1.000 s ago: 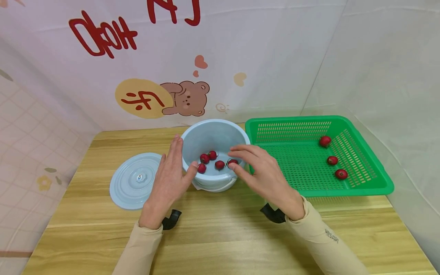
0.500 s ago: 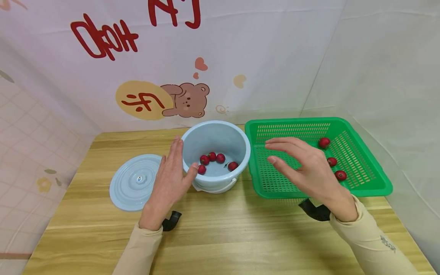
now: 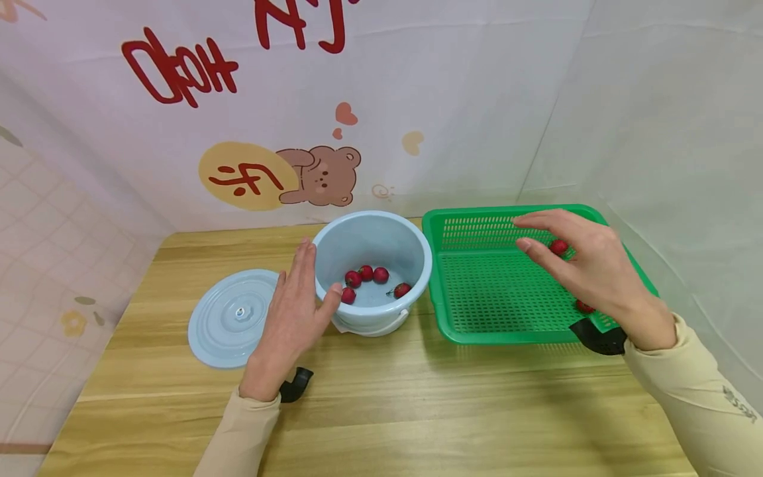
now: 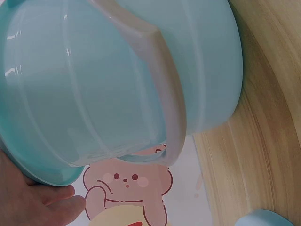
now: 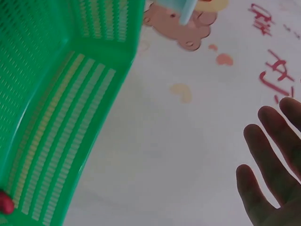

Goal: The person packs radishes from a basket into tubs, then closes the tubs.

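Observation:
My left hand (image 3: pixel 295 315) rests at the left rim of a light blue bucket (image 3: pixel 372 321), fingers straight and thumb at the front edge. In the left wrist view its fingertips lie right against the rim, and the white carrying handle (image 4: pixel 162 80) hangs down the bucket's side. Several small round red fruits (image 3: pixel 353 279) lie on the bucket's bottom; one at the right has a dark stem. My right hand (image 3: pixel 587 265) hovers over the right part of a green plastic basket (image 3: pixel 444 318), fingers spread and holding nothing. Red fruits (image 3: pixel 558 247) show in the basket, partly hidden behind this hand.
A round light blue lid (image 3: pixel 223 324) lies on the wooden table (image 3: pixel 381 411) left of the bucket, its edge overlapped by my left hand. Behind the table hangs a white printed cloth (image 3: pixel 465 99), with another side of cloth at the right.
My right hand has moved right, from above the bucket to above the basket's right end. One fruit in the bucket has rolled back toward the others. My left hand has stayed at the rim.

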`<action>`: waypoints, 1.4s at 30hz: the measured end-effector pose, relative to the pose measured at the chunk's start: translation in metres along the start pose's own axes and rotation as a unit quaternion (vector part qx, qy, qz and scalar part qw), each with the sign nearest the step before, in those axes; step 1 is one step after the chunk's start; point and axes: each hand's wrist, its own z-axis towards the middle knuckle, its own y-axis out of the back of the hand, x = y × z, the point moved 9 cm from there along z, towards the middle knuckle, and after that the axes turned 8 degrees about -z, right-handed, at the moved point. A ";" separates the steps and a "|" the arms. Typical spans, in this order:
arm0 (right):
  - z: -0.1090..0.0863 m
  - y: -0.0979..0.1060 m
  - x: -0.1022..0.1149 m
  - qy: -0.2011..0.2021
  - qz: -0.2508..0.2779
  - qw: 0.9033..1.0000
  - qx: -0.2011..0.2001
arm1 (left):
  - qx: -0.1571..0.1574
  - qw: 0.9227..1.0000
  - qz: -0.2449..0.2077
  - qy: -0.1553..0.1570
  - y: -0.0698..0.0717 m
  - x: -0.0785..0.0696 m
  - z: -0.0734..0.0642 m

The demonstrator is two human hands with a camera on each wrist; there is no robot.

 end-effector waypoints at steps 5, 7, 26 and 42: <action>-0.001 -0.002 -0.026 -0.010 -0.008 1.000 0.014 | 0.001 1.000 -0.001 0.002 -0.001 0.002 0.000; -0.002 -0.003 -0.037 -0.019 -0.012 0.999 0.022 | 0.002 1.000 0.000 0.002 -0.001 0.002 0.000; -0.019 -0.031 -0.122 -0.136 -0.019 0.976 0.168 | 0.001 1.000 -0.003 0.004 -0.002 0.003 0.000; -0.036 -0.065 -0.179 -0.208 -0.028 0.939 0.271 | 0.001 1.000 -0.003 0.003 -0.002 0.002 0.000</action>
